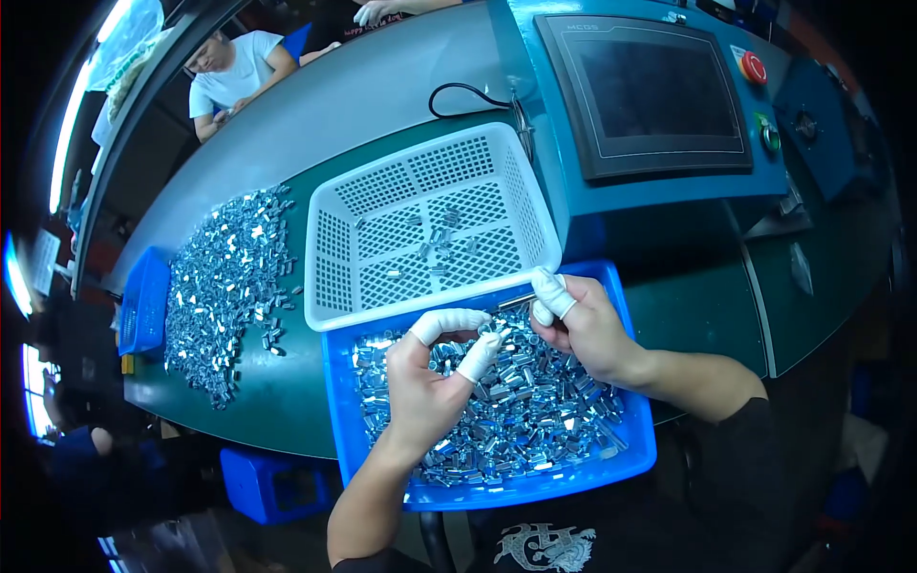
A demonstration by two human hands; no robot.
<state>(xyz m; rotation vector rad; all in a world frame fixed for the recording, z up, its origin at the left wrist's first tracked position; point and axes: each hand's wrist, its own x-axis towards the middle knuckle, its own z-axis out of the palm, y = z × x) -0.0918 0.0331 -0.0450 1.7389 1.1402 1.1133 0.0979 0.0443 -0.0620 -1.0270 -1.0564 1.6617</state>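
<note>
Low centre, over shallow blue plastic tray (630, 449) of small shiny metal sleeves (516, 411): left hand (425, 387) pinching one sleeve between white-cotted fingers, right hand (583, 325) gripping thin metal pin (517, 301); beyond, white perforated plastic basket (330, 263).

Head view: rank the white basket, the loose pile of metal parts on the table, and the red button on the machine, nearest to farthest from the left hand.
From the left hand:
1. White basket, just above it, beyond the blue tray's far rim.
2. Loose pile of metal parts, out to the left on the green table.
3. Red button, far upper right on the blue machine.
</note>
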